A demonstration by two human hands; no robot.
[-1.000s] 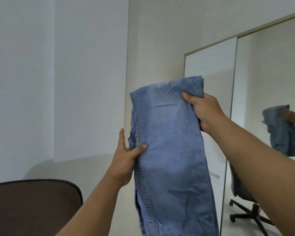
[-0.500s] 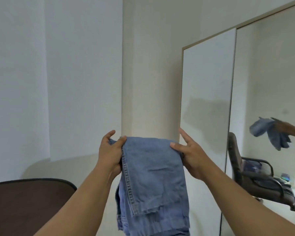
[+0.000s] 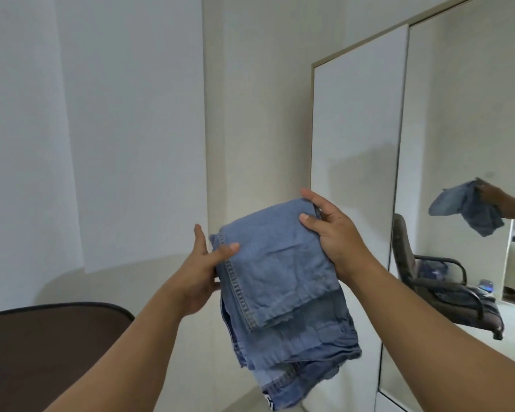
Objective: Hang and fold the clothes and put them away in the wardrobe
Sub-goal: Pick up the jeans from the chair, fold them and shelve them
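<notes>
Seen from the head camera, the person holds a folded pair of blue jeans [image 3: 280, 281] up in the air between both hands, in front of a pale wall corner. The left hand [image 3: 201, 272] grips the jeans' left edge along the stitched seam, thumb laid flat on the front of the denim and the fingers reaching up behind the fold. The right hand [image 3: 332, 230] pinches the top right corner, thumb on the front face and fingers curled over the upper edge. The cloth is doubled several times: a shorter flap lies on top just below the two thumbs, and longer layers hang beneath it, sagging down and to the right of the right wrist. Below the left forearm sits the dark rounded back of a brown chair [image 3: 51, 346]. Beyond the right hand stands the wardrobe [image 3: 357, 129], its white door shut, and next to that, further right, a mirror panel [image 3: 458, 114] that shows a reflection of the jeans held up in a hand and an office chair with things piled on its seat.
</notes>
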